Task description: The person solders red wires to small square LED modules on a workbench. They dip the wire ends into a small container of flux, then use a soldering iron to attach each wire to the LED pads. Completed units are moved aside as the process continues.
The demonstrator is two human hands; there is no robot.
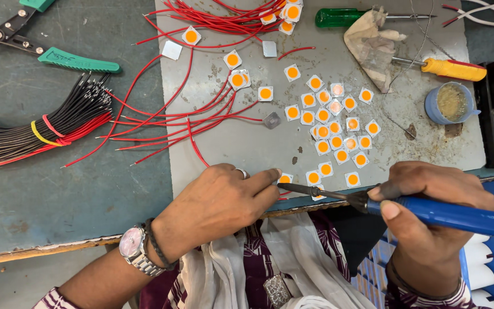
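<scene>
At the worktop's (pixel 58 189) far left corner lie green-handled wire strippers (pixel 41 43), and below them a banded bundle of black and red wires (pixel 35 129). Along the far edge rest a green-handled screwdriver (pixel 350 17), a soiled rag (pixel 373 46) and a yellow-handled screwdriver (pixel 450 68). A small blue pot of paste (pixel 450 103) stands near the right edge.

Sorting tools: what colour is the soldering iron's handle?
Blue; the soldering iron shows in the head view, in the right hand.
</scene>
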